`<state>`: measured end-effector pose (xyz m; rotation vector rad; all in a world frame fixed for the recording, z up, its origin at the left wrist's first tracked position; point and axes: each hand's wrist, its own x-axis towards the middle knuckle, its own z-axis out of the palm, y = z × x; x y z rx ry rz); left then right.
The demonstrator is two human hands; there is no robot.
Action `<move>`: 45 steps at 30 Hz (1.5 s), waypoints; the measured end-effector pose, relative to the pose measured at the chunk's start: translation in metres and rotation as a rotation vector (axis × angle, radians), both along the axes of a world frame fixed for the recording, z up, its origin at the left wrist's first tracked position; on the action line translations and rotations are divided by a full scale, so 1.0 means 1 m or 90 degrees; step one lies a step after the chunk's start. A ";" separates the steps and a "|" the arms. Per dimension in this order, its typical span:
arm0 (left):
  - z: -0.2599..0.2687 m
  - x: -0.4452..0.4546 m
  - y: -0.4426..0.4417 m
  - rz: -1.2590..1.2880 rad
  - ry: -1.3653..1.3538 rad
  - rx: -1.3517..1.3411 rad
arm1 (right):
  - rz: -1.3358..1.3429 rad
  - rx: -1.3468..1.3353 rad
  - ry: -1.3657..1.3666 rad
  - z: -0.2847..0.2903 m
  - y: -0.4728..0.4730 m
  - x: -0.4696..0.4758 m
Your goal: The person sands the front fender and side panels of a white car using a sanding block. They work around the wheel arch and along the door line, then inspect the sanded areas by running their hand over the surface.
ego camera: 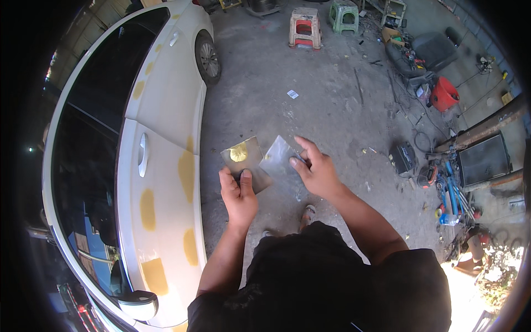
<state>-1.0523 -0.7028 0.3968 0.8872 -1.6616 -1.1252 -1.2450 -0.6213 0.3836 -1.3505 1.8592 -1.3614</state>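
My left hand [239, 199] grips a flat grey-brown plate [258, 176], thumb on top. Near the plate's far edge sits a dollop of yellow paste [238, 153], which looks like body filler. A thin, pale, squarish spreader sheet [278, 155] is pinched in my right hand [315, 168], its index finger extended past the edge. The sheet's left corner comes close to the plate; whether they touch I cannot tell. To my left stands a white car [166, 112] with several yellow filler patches [147, 209] on its doors and along its upper side.
Two plastic stools, one red and whitish [305, 29] and one green [344, 17], stand ahead on the concrete floor [257, 95]. Along the right lie a car seat [431, 52] with tools, a red bucket [445, 94], a black case [403, 157] and cables. The car's side mirror [139, 306] juts out at lower left.
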 end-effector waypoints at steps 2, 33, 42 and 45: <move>-0.002 -0.010 0.000 -0.046 -0.064 -0.014 | -0.158 0.022 0.111 0.011 -0.021 -0.043; -0.001 -0.092 -0.015 -0.102 0.111 -0.014 | 0.081 -0.097 -0.343 -0.002 0.018 -0.026; 0.001 -0.061 -0.103 -0.053 0.264 0.055 | 0.023 0.041 -0.128 -0.001 -0.063 -0.018; 0.006 -0.047 -0.156 -0.047 0.338 0.168 | -0.012 0.000 0.042 0.000 -0.103 -0.025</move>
